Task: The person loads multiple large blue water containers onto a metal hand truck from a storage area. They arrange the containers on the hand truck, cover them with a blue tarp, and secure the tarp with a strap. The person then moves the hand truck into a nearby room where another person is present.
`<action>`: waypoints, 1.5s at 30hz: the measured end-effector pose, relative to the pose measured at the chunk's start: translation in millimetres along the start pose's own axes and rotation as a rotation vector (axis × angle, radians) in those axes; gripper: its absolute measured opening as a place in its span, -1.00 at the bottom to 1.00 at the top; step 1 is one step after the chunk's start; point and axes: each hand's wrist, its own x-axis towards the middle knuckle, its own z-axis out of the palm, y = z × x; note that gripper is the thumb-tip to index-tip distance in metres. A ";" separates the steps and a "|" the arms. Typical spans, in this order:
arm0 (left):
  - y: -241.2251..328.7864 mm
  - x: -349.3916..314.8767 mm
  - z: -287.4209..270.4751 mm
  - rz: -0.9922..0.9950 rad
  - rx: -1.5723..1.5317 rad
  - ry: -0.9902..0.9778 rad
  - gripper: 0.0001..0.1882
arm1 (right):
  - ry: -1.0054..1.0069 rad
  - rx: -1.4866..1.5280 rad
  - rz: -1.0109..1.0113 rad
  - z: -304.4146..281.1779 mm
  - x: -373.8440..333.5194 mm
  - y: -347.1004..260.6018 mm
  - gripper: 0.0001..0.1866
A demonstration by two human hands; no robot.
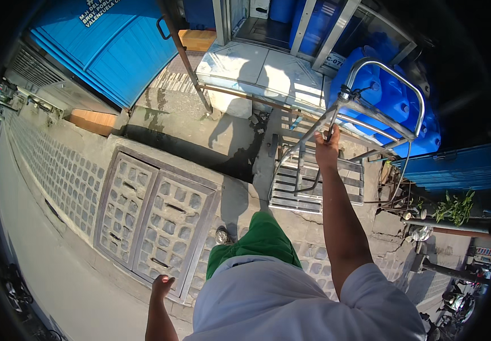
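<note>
Road: the grey road (35,238) runs along my left side.
Gate: a blue gate (109,59) stands at upper left.
Hatch: the paired hatch covers (152,213), set with stones, lie in the pavement ahead of my left hand.
Frame: the metal frame (319,200), with slatted base and looped handle, stands ahead on my right.
Containers: blue containers (390,95) stand behind the handle.
Right hand: my right hand (328,149) is wrapped around a frame bar.
Left hand: my left hand (162,285) hangs partly curled; I cannot tell whether fingertips meet.
</note>
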 end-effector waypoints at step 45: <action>1397.9 733.0 -82.6 1.786 -0.181 -0.128 -0.32 | 1.217 -0.764 0.434 113.0 96.8 -71.1 -0.55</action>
